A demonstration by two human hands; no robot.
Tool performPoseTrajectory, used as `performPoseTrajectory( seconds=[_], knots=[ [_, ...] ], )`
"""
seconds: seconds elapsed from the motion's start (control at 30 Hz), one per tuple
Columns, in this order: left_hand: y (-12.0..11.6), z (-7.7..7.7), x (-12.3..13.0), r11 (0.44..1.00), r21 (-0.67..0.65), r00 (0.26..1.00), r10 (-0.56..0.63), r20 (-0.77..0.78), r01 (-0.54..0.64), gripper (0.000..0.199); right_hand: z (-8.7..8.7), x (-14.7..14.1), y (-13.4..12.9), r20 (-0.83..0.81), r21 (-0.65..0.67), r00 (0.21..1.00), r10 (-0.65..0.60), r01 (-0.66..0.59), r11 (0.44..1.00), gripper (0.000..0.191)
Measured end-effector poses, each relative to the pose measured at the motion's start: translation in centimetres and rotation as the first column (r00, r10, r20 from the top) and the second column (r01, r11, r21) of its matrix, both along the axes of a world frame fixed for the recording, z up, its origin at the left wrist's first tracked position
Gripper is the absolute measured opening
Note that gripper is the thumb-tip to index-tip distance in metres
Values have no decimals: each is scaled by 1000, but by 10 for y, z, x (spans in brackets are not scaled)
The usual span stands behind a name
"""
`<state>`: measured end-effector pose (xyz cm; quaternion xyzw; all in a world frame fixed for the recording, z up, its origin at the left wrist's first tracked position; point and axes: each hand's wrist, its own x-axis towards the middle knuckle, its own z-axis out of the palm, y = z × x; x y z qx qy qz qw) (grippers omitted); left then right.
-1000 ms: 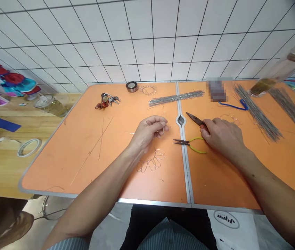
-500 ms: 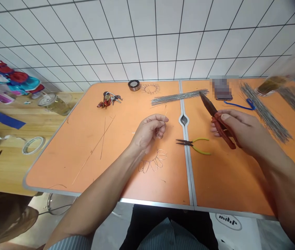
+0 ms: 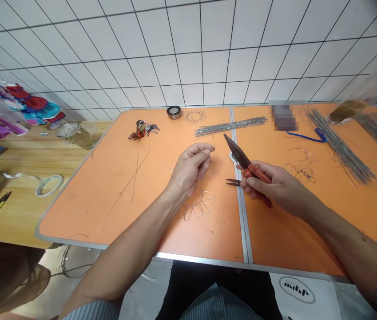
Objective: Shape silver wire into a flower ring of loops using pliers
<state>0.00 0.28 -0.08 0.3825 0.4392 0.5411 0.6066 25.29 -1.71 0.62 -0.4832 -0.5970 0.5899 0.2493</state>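
My left hand [image 3: 193,166] is closed, pinching a thin piece of wire [image 3: 210,147] whose short end shows above the fingertips. My right hand [image 3: 271,182] is wrapped round the red handles of a pair of pliers [image 3: 240,153], their dark jaws pointing up and left toward my left hand, apart from the wire. Partly hidden behind my right hand are needle-nose pliers [image 3: 232,182], only their dark tips showing. Just below my left hand lies a wire shape with several petal loops [image 3: 196,206] on the orange table [image 3: 201,242].
Bundles of straight wire [image 3: 230,126] lie at the back and right [image 3: 341,144]. Around them are keys [image 3: 143,129], black tape [image 3: 174,112], wire rings [image 3: 194,116] and a blue strip [image 3: 308,135]. Loose wires [image 3: 123,191] lie left. A seam [image 3: 243,222] divides the table.
My right hand has brought the pliers left and slightly down, closer to my left hand, and now covers the needle-nose pliers' yellow handles. The wire in my left hand shows less length.
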Motion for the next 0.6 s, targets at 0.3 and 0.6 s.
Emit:
performPoseTrajectory(
  seconds=[0.3, 0.6],
  knots=[
    [-4, -2, 5, 998, 56, 999, 10, -47, -7, 18, 1, -8, -12, 399, 359, 916, -53, -103, 928, 13],
    [-4, -5, 4, 997, 57, 998, -53, -42, 56, 24, 3, -8, -13, 494, 397, 868, -51, -173, 902, 17]
  ],
)
